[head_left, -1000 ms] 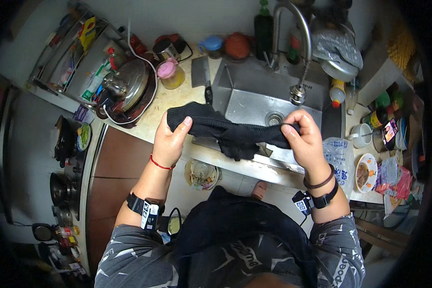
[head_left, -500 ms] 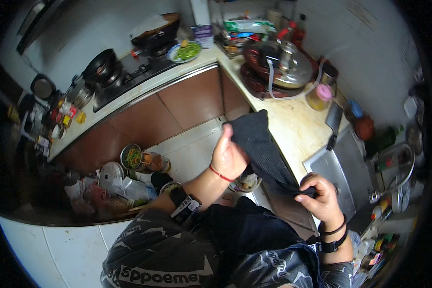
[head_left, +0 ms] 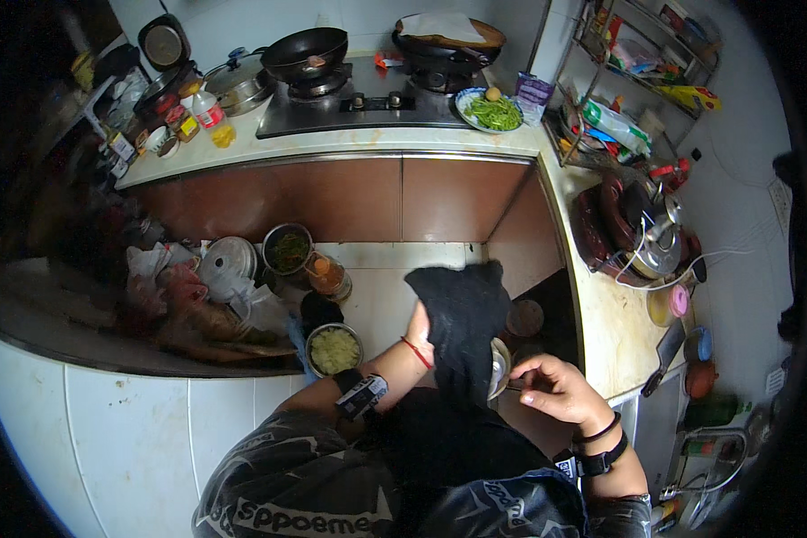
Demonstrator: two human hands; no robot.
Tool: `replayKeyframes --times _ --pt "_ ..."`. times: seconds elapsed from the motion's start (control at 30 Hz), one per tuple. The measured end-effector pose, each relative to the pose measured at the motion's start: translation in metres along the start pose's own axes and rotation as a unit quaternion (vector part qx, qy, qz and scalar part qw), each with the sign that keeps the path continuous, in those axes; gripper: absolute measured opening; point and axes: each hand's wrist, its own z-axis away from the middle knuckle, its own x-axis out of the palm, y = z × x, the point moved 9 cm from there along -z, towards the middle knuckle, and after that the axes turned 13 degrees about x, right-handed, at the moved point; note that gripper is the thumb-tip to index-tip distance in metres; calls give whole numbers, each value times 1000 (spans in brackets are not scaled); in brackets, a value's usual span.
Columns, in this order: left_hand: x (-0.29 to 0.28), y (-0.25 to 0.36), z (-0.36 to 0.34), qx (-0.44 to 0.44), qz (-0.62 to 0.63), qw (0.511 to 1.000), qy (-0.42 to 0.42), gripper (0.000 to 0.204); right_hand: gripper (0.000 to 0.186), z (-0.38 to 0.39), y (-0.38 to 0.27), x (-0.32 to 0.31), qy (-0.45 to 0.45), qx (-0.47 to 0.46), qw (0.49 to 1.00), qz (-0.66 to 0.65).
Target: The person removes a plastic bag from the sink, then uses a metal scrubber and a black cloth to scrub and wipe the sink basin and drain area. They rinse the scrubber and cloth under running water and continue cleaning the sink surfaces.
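A black cloth (head_left: pixel 464 327) hangs down in front of me, its fabric slightly ribbed. My left hand (head_left: pixel 420 332), with a red string round the wrist, grips it at its left edge; most of the fingers are hidden behind the fabric. To the right of the cloth, my right hand (head_left: pixel 560 392) is loosely curled, thumb and forefinger apart, with nothing plainly visible between them. Partly covered by the cloth, a light-coloured bowl (head_left: pixel 500 366) is below, near my right fingertips.
Ahead is a counter with a gas stove (head_left: pixel 363 103), a black wok (head_left: pixel 305 56) and a plate of green vegetables (head_left: pixel 491 112). A cleaver (head_left: pixel 663 357) lies on the right counter. Low at left are bags (head_left: pixel 188 300), a bowl of chopped pale food (head_left: pixel 334 350) and a bottle (head_left: pixel 328 276).
My right hand has let go of the cloth's end, which now hangs down from my left hand. The view has turned right-side round toward the stove.
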Motion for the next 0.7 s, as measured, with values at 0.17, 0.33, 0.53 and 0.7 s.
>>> replayKeyframes --times 0.17,0.33,0.53,0.7 --pt "13 87 10 171 -105 976 90 56 26 -2 17 -30 -3 -10 998 -59" --pt "27 162 53 315 -211 911 163 64 28 -9 30 -50 -33 -85 989 -119" --pt "48 258 49 461 -271 837 115 61 25 -36 61 -46 -64 -72 973 -210" --pt "33 360 36 590 -433 619 285 62 26 -60 65 -74 14 -28 979 -200"
